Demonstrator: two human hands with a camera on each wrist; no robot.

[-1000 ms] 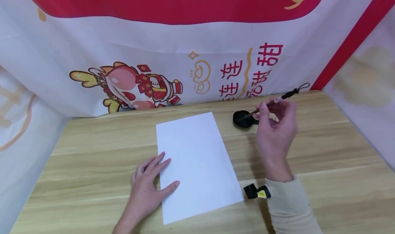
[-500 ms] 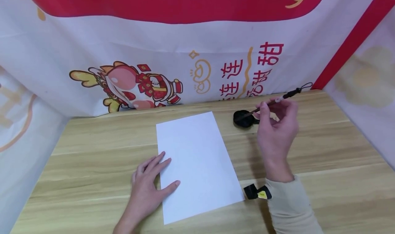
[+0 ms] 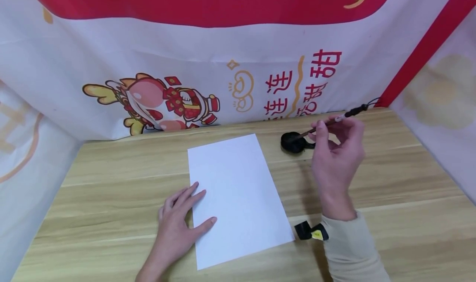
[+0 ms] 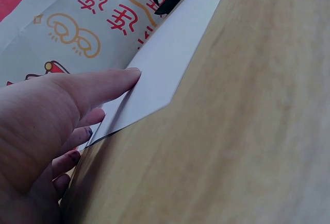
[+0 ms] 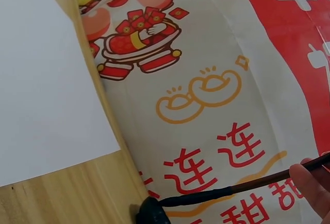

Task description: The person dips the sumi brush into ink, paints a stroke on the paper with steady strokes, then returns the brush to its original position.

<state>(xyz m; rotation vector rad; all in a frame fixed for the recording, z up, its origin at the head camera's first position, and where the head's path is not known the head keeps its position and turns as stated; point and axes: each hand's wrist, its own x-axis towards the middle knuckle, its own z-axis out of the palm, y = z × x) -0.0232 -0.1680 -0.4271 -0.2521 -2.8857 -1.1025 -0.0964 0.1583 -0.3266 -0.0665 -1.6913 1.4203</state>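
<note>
A blank white sheet of paper [image 3: 238, 178] lies at a slant on the table. My left hand [image 3: 176, 228] rests on its left edge with fingers spread, the thumb [image 4: 111, 85] flat on the sheet in the left wrist view. To the right of the paper, my right hand [image 3: 338, 162] pinches a writing brush [image 3: 357, 110] by its handle. The brush slants down to the left, its dark tip at a small black ink dish [image 3: 291, 145]. In the right wrist view the dark lower brush [image 5: 201, 197] meets the dish's rim; how deep the bristles sit is hidden.
A wooden table [image 3: 111, 183] carries everything. White cloth [image 3: 208, 46] with red print and cartoon figures hangs along its back edge and sides. A black strap piece with a yellow label [image 3: 317, 234] sticks out beside my right sleeve [image 3: 349, 240].
My right hand has shifted slightly to the right, drawing the brush back a little across the ink dish. My left hand and the paper have stayed in place.
</note>
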